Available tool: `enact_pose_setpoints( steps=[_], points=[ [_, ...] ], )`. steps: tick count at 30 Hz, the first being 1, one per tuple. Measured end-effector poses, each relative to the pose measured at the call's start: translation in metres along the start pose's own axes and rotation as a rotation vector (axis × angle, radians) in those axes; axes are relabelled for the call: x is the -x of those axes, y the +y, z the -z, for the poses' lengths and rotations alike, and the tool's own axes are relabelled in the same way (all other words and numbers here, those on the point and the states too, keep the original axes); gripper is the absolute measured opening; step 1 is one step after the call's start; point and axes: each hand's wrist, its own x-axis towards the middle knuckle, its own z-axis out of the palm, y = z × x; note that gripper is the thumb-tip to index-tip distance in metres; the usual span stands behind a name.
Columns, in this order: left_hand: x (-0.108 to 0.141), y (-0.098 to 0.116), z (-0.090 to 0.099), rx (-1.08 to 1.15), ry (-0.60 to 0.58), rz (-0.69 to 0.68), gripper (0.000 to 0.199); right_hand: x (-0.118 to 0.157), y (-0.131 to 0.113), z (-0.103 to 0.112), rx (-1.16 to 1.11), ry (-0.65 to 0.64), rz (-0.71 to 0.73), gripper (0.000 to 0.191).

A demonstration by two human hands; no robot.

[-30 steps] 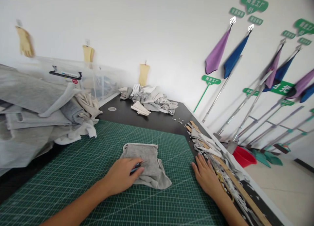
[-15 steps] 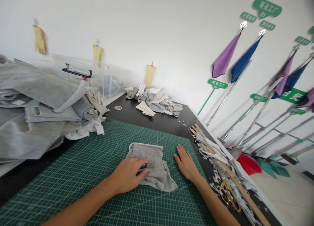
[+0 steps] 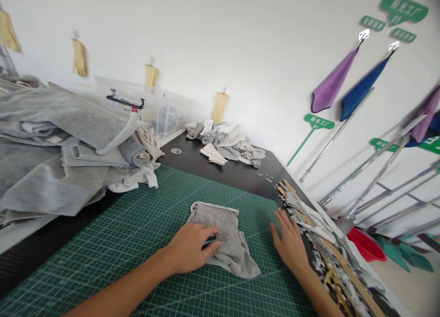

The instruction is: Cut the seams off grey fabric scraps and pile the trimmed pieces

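Observation:
A small piece of grey fabric (image 3: pixel 228 234) lies on the green cutting mat (image 3: pixel 165 193), its top edge folded over in a narrow band. My left hand (image 3: pixel 194 247) rests on the fabric's left side. Its fingers are curled round a small dark and blue tool (image 3: pixel 209 239), mostly hidden in the grip, so its kind is unclear. To the right, apart from the fabric, is my right hand (image 3: pixel 289 239), with fingers stretched out and nothing in it, over the mat's right edge. Nearby on that side are gold-handled scissors (image 3: pixel 338 289), partly among scraps.
Fabric strips and clippings (image 3: pixel 309 216) line the table's right edge beside a wooden strip (image 3: pixel 347 266). A large grey fabric heap (image 3: pixel 79 142) covers the left. Behind are a clear plastic box (image 3: pixel 172 108), a roll of tape (image 3: pixel 176 151) and a fabric pile (image 3: pixel 233 140).
My right hand has moved right, away from the fabric, towards the scraps. My left hand stays on the fabric with the tool. The camera view has turned slightly left.

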Motion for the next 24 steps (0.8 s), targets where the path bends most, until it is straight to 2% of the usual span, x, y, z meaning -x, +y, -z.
enact_pose_setpoints(
  steps=[2, 5, 7, 9, 12, 15, 19, 24],
  points=[
    [-0.001, 0.000, 0.000, 0.009, -0.004, -0.004, 0.031, -0.007, -0.030, 0.011, -0.165, -0.001, 0.004, 0.051],
    [-0.002, 0.000, -0.001, 0.019, -0.007, -0.009, 0.032, -0.017, -0.071, 0.020, -0.521, -0.130, -0.127, 0.051],
    [-0.003, 0.000, -0.001, 0.021, -0.005, -0.004, 0.032, -0.019, -0.090, 0.016, -0.765, -0.246, -0.169, 0.049],
    [-0.004, 0.000, -0.001, 0.020, -0.003, 0.004, 0.032, -0.017, -0.099, 0.007, -0.900, -0.316, -0.157, 0.046],
    [-0.004, 0.001, 0.000, 0.019, -0.005, 0.013, 0.033, -0.009, -0.101, -0.006, -0.916, -0.330, -0.108, 0.042],
    [-0.004, 0.001, 0.001, 0.025, -0.015, 0.018, 0.033, -0.004, -0.097, -0.010, -0.968, -0.329, -0.122, 0.040],
    [-0.002, 0.001, 0.004, 0.032, 0.013, 0.046, 0.036, -0.002, -0.100, 0.001, -0.943, -0.278, -0.036, 0.036],
    [0.000, 0.002, 0.009, 0.030, 0.064, 0.072, 0.037, 0.003, -0.110, 0.015, -0.811, -0.326, 0.121, 0.045]
  ],
)
